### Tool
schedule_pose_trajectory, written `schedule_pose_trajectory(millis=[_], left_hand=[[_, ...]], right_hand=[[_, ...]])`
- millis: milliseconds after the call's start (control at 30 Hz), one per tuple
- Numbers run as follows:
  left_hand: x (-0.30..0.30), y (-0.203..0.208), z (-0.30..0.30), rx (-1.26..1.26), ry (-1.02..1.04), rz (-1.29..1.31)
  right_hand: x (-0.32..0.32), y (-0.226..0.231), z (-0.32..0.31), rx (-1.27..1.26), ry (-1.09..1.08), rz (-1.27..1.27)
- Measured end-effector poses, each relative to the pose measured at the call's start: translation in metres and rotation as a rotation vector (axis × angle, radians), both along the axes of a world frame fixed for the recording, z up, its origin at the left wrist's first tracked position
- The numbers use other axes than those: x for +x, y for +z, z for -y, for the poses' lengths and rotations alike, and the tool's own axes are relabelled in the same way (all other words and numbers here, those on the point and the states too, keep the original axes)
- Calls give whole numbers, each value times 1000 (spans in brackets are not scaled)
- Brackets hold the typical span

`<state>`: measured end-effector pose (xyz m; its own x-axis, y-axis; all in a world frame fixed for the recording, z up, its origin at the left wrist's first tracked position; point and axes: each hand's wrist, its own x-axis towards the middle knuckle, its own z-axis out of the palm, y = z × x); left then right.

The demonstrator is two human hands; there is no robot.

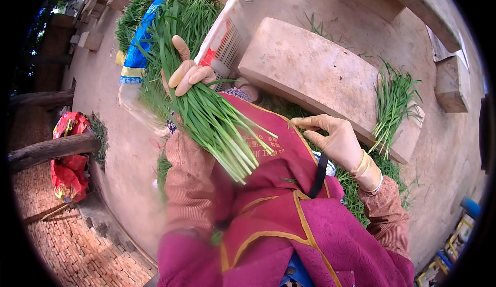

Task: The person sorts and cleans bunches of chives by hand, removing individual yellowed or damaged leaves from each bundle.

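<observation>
My gloved left hand is closed around a thick bunch of garlic chives. Their pale stem ends point toward my lap, and the green leaf tips reach up over the basket. To the right, my gloved right hand is apart from the bunch, with its fingers stretched toward the left and the thumb a little below them. Nothing shows in its fingers. Beneath both hands is my magenta apron with yellow trim. A smaller bunch of chives lies across the right end of a pale stone block.
A white plastic basket heaped with chives stands at far left, a blue and yellow sack over its side. Loose chives lie beside my right forearm. Logs and a red bag are at the left, a stone bench at far right.
</observation>
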<state>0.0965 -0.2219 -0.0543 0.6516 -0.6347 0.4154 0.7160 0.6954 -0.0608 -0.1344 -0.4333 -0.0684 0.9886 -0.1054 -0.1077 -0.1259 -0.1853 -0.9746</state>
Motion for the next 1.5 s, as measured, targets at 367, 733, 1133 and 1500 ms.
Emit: schedule_pose_trajectory(millis=[367, 733, 1133, 1500], left_hand=[[-32, -2, 70, 1400, -59, -86], [-36, -35, 116, 1552, -354, -270], [-89, -42, 4, 1412, -421, 238], [-72, -18, 69, 1836, -126, 1560]], right_hand=[[48, -8, -11, 930, 353, -315], [27, -17, -14, 1158, 81, -472], [22, -41, 2, 1380, -158, -214], [38, -46, -9, 990, -182, 41]])
